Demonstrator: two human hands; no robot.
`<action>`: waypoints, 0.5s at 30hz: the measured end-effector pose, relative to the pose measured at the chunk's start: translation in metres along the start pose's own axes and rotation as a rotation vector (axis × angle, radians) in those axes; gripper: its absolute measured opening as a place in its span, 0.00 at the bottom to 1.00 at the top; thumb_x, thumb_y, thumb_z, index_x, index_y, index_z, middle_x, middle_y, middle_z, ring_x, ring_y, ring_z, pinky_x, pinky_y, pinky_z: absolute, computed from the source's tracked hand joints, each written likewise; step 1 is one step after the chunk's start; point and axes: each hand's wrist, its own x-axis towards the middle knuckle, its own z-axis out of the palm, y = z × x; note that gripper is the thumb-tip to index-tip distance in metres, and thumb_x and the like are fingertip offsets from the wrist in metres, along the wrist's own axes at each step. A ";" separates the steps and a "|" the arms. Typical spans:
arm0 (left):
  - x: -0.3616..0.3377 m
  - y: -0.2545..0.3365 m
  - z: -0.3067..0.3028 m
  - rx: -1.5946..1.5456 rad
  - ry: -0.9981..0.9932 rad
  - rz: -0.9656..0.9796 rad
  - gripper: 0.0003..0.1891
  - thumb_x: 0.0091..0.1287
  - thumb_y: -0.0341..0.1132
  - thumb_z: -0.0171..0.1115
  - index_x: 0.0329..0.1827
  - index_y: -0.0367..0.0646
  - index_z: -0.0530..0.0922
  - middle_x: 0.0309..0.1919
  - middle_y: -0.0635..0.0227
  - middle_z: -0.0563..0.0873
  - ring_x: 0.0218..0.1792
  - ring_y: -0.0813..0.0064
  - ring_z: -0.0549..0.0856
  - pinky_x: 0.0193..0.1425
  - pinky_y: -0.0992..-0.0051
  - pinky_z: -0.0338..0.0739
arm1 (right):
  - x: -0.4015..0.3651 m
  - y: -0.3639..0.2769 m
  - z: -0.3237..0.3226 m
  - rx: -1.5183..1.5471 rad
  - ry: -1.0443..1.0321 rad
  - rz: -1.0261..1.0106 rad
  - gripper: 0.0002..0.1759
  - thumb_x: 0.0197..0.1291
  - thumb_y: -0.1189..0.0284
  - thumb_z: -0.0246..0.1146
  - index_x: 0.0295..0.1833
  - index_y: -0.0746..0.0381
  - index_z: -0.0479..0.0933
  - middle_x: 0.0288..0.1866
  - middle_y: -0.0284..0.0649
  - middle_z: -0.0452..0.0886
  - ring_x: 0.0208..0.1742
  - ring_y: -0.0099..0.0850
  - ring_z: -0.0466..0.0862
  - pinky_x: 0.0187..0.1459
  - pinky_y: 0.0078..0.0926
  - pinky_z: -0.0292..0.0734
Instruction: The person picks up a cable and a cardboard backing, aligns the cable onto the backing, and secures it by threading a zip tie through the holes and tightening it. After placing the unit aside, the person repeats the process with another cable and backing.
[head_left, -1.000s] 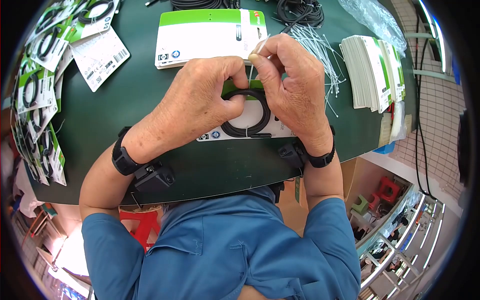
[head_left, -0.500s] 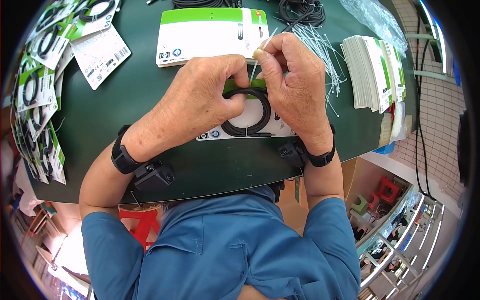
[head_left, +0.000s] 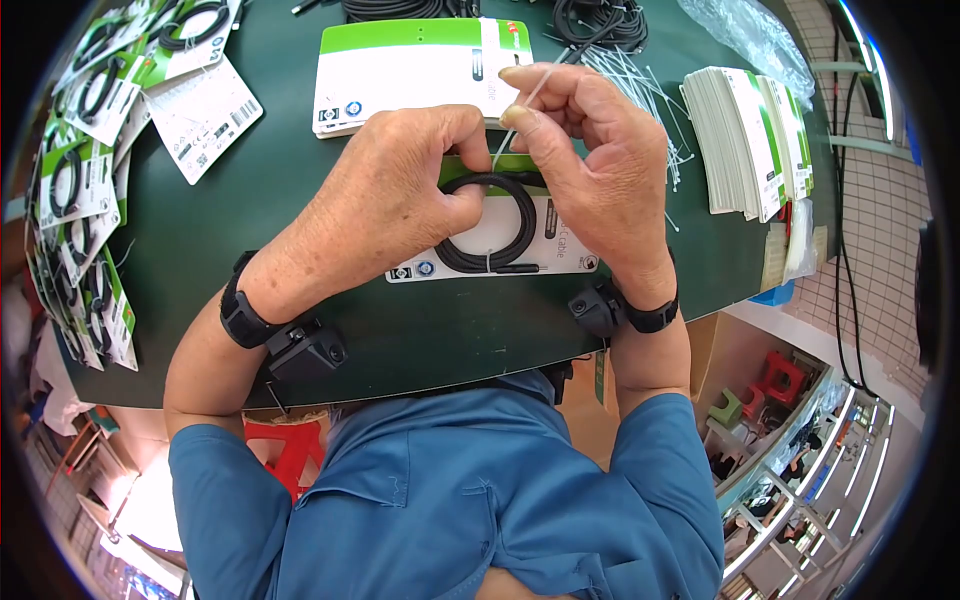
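Note:
A coiled black cable (head_left: 530, 232) lies against a white and green card (head_left: 568, 236) on the table, with a pale tie around the coil's lower side. My left hand (head_left: 405, 190) is closed at the coil's upper left, its thumb and curled index finger pinching the cable against the card. A thin white cable tie (head_left: 507, 148) rises from the coil's top. My right hand (head_left: 605, 150) has this tie between its thumb and fingers; the thumb and index fingertips are slightly apart. Fingers partly hide the card's upper edge.
A stack of cards (head_left: 400, 70) lies just beyond my hands. Loose white cable ties (head_left: 655, 115) and black cable bundles (head_left: 610, 25) are behind my right hand. More card stacks (head_left: 725, 145) stand at right. Carded cables (head_left: 70, 180) pile up at left.
My right thumb and index fingertip have moved apart along the cable tie, and that hand has shifted slightly right. My left hand keeps its pinch on the coil.

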 end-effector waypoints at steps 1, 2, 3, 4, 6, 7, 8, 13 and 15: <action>0.000 0.001 -0.001 0.002 0.003 0.000 0.07 0.57 0.23 0.67 0.37 0.35 0.78 0.30 0.66 0.84 0.33 0.75 0.81 0.44 0.74 0.80 | 0.001 0.001 -0.003 -0.053 -0.002 -0.095 0.08 0.68 0.82 0.70 0.51 0.68 0.84 0.40 0.39 0.88 0.36 0.23 0.89 0.38 0.18 0.83; 0.001 0.001 -0.003 0.004 0.006 -0.001 0.07 0.57 0.23 0.67 0.37 0.35 0.78 0.30 0.66 0.84 0.33 0.75 0.81 0.44 0.74 0.79 | 0.003 0.001 -0.005 -0.105 -0.005 -0.191 0.08 0.68 0.82 0.70 0.51 0.68 0.85 0.40 0.40 0.89 0.36 0.23 0.88 0.38 0.18 0.83; 0.001 0.002 -0.004 0.006 0.010 -0.001 0.07 0.57 0.23 0.67 0.37 0.35 0.78 0.30 0.66 0.84 0.33 0.75 0.81 0.43 0.74 0.79 | 0.005 0.000 -0.007 -0.158 -0.008 -0.286 0.10 0.67 0.82 0.71 0.52 0.68 0.87 0.40 0.40 0.89 0.37 0.24 0.88 0.39 0.18 0.82; 0.001 0.002 -0.005 0.007 0.011 -0.001 0.07 0.57 0.23 0.67 0.37 0.35 0.78 0.30 0.66 0.84 0.33 0.75 0.81 0.43 0.74 0.79 | 0.005 -0.002 -0.008 -0.158 -0.008 -0.288 0.10 0.67 0.82 0.71 0.52 0.68 0.87 0.40 0.40 0.89 0.37 0.24 0.88 0.39 0.18 0.82; 0.002 0.003 -0.006 0.011 0.031 0.020 0.07 0.57 0.23 0.67 0.37 0.35 0.78 0.30 0.66 0.84 0.33 0.76 0.80 0.43 0.74 0.79 | 0.005 -0.012 -0.010 -0.156 -0.025 -0.287 0.10 0.63 0.83 0.71 0.49 0.65 0.88 0.38 0.39 0.89 0.35 0.29 0.89 0.37 0.23 0.83; 0.001 0.004 -0.007 0.013 0.041 0.031 0.07 0.57 0.23 0.67 0.36 0.35 0.78 0.29 0.66 0.83 0.33 0.76 0.80 0.43 0.75 0.78 | 0.004 -0.015 -0.010 -0.155 -0.033 -0.286 0.10 0.62 0.83 0.72 0.48 0.63 0.89 0.36 0.38 0.88 0.34 0.32 0.89 0.37 0.25 0.83; 0.001 0.006 -0.008 0.014 0.041 0.030 0.07 0.57 0.23 0.67 0.36 0.35 0.78 0.29 0.66 0.83 0.33 0.76 0.80 0.43 0.75 0.78 | 0.002 -0.017 -0.012 -0.154 -0.033 -0.286 0.10 0.62 0.83 0.72 0.48 0.63 0.89 0.36 0.38 0.88 0.34 0.32 0.89 0.37 0.25 0.83; 0.002 0.007 -0.012 0.006 0.031 0.030 0.07 0.58 0.24 0.68 0.36 0.35 0.78 0.30 0.66 0.84 0.34 0.77 0.81 0.44 0.75 0.79 | -0.001 -0.018 -0.026 0.074 -0.293 -0.165 0.12 0.65 0.85 0.69 0.53 0.67 0.89 0.40 0.44 0.88 0.36 0.26 0.86 0.36 0.21 0.78; 0.002 0.004 -0.011 -0.006 0.032 0.039 0.07 0.59 0.24 0.69 0.36 0.35 0.78 0.30 0.66 0.84 0.35 0.78 0.81 0.45 0.75 0.79 | 0.001 -0.017 -0.030 0.104 -0.380 -0.175 0.13 0.64 0.85 0.69 0.54 0.67 0.89 0.39 0.44 0.88 0.36 0.27 0.85 0.36 0.22 0.78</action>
